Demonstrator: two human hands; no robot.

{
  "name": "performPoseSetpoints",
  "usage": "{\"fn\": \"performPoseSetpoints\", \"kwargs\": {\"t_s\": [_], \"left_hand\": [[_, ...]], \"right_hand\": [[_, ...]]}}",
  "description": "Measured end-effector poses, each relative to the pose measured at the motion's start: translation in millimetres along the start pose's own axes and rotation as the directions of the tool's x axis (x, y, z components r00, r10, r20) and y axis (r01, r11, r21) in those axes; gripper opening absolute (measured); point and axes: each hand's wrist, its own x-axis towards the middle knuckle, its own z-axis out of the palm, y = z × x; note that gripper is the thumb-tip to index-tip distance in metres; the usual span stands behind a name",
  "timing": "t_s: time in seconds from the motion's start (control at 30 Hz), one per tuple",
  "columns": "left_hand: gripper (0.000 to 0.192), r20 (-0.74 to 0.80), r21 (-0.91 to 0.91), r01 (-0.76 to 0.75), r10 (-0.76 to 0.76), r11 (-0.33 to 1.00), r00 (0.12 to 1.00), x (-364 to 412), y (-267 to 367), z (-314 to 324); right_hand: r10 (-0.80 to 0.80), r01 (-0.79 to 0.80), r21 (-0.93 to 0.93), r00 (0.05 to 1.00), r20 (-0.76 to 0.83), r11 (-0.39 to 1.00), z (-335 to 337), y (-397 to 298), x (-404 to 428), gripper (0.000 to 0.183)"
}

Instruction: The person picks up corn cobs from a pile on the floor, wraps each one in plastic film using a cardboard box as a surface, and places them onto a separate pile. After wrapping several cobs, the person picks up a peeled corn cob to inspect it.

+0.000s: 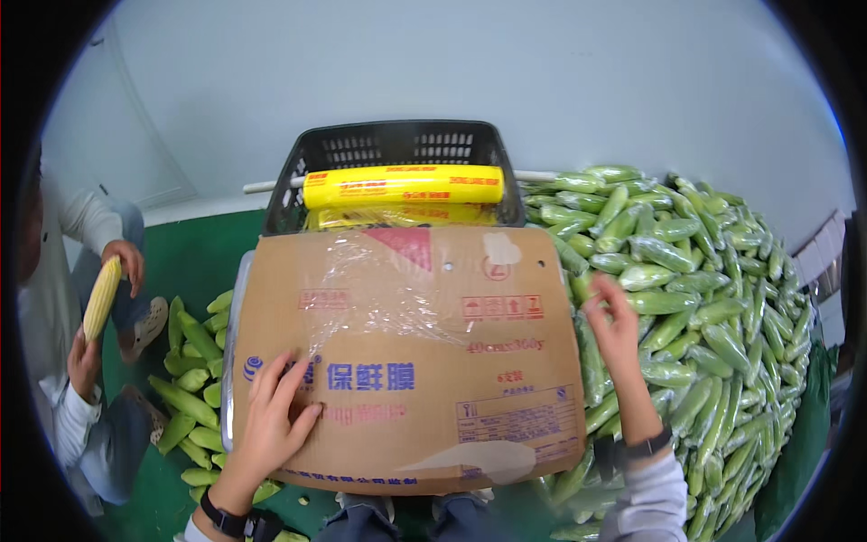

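My left hand (276,413) rests on the left part of a flat cardboard sheet (433,437), fingers spread and nothing held. Clear plastic film (386,298) lies wrinkled over the sheet's upper middle. At the sheet's right edge, my right hand (615,325) hovers by a pile of film-wrapped corn cobs (677,278) in green husks. Its fingers are bent and slightly blurred, with no object visible between them. Beyond the sheet, a yellow printed roll of cling film (403,185) sits on a pale rod (261,187) across a black plastic basket (399,129).
Unwrapped corn in green husks (193,400) lies on the green floor (203,251) at left. Beside it, another person (81,223) sits holding a husked yellow cob (103,298). A metal edge (237,305) shows beneath the cardboard. A pale wall (433,61) stands behind the basket.
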Motion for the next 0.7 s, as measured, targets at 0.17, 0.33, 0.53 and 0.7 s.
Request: {"fn": "performPoseSetpoints", "kwargs": {"t_s": [0.17, 0.33, 0.53, 0.7], "left_hand": [[0.029, -0.175, 0.034, -0.121, 0.125, 0.992, 0.977, 49, -34, 27], [0.011, -0.272, -0.008, -0.298, 0.284, 0.955, 0.919, 75, -52, 37], [0.009, -0.325, -0.174, -0.185, 0.121, 0.967, 0.938, 14, -56, -9], [0.013, -0.211, -0.07, -0.191, 0.173, 0.979, 0.962, -88, -66, 3]], "right_hand": [[-0.209, 0.349, -0.215, 0.847, 0.488, 0.912, 37, -41, -17, 0.035], [-0.31, 0.371, -0.138, 0.892, 0.33, 0.918, 71, -32, -4, 0.01], [0.003, -0.016, 0.105, 0.992, 0.126, 0.994, 23, -29, -47, 0.006], [0.088, -0.132, 0.1, 0.929, 0.36, 0.986, -7, -16, -111, 0.01]]}}
